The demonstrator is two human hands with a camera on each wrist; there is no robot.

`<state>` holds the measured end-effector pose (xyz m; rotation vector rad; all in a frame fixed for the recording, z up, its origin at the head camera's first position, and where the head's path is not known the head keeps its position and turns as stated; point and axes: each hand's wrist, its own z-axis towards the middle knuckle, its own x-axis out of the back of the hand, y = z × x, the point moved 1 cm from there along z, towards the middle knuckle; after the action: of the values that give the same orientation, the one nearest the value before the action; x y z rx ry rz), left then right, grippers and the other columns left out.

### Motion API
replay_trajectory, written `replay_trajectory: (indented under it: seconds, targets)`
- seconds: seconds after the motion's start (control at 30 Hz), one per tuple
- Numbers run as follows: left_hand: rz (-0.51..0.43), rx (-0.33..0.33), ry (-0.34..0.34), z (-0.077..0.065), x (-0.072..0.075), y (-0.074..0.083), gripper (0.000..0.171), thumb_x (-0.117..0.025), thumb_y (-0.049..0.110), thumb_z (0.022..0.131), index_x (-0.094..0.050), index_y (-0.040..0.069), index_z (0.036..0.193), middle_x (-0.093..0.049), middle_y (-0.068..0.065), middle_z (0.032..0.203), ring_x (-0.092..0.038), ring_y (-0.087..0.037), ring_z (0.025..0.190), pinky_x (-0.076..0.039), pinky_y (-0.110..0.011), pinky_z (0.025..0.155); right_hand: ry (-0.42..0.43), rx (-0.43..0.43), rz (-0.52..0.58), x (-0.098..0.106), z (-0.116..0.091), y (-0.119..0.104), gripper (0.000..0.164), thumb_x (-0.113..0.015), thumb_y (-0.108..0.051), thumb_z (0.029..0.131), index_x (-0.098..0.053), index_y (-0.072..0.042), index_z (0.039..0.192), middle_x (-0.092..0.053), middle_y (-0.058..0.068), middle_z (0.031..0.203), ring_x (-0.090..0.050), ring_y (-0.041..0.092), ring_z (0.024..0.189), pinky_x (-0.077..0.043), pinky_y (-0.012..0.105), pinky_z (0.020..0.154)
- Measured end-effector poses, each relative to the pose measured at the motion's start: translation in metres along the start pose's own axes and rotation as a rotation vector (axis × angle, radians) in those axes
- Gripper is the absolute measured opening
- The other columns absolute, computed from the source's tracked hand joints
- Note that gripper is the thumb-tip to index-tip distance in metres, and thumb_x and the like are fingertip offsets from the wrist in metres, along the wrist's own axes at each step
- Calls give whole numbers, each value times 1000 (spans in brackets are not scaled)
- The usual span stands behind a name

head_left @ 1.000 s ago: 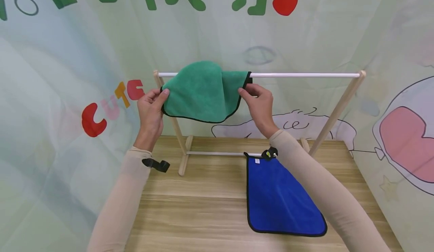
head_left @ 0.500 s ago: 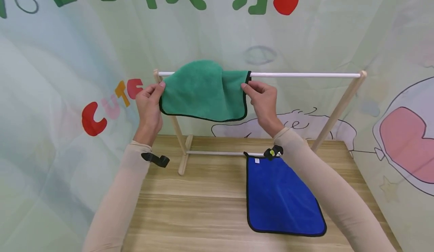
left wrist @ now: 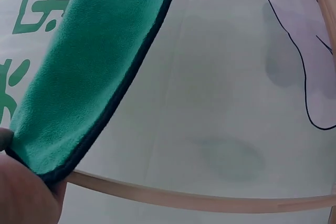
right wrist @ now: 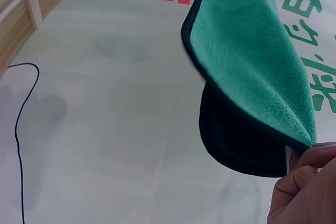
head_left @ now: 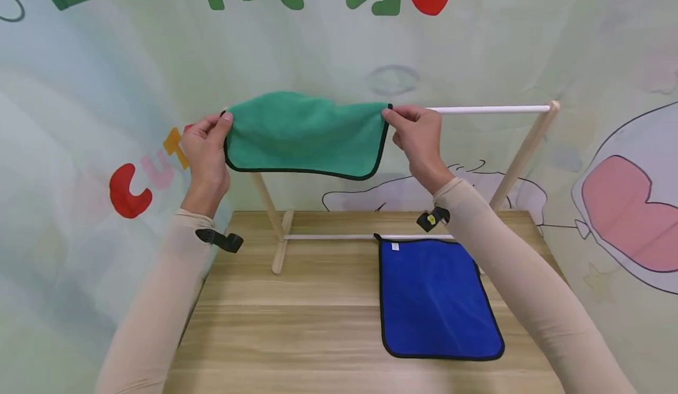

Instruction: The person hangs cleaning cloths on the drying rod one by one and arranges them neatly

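Note:
A green towel (head_left: 307, 138) with black edging hangs spread at the rack's white top rod (head_left: 489, 110), hiding the rod's left part in the head view. At the towel's left edge my left hand (head_left: 206, 149) pinches the cloth between thumb and fingers. My right hand (head_left: 421, 138) pinches the opposite edge near its upper corner. The lower edge dangles free between the hands. In the right wrist view, a dark flap (right wrist: 239, 135) shows behind the green side of the towel (right wrist: 252, 51). The left wrist view has the towel (left wrist: 94, 72) stretching away from my left thumb.
A blue towel (head_left: 436, 300) with black edging lies flat on the wooden table (head_left: 286, 335), its top edge at the rack's lower rod (head_left: 331, 237). Wooden legs (head_left: 521, 158) support the rack. A printed curtain (head_left: 296, 46) stands behind it.
The hands have moved apart, the left one leftward and upward, the right one up along its edge. The green towel is pulled wider and its fold has smoothed out. The head view has shifted slightly.

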<state>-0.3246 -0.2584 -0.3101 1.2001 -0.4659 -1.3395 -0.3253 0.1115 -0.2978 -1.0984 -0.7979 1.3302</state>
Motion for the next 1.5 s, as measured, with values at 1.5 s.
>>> replay_trajectory:
  seconds: [1.5]
  targets:
    - [143, 27, -129, 1, -13, 28, 18, -80, 9, 102, -81, 0, 117, -75, -4, 109, -68, -19, 103, -56, -24, 93, -29, -107, -114, -2, 18, -28, 14, -74, -9, 105, -80, 0, 113, -70, 8, 89, -51, 13, 52, -42, 20, 49]
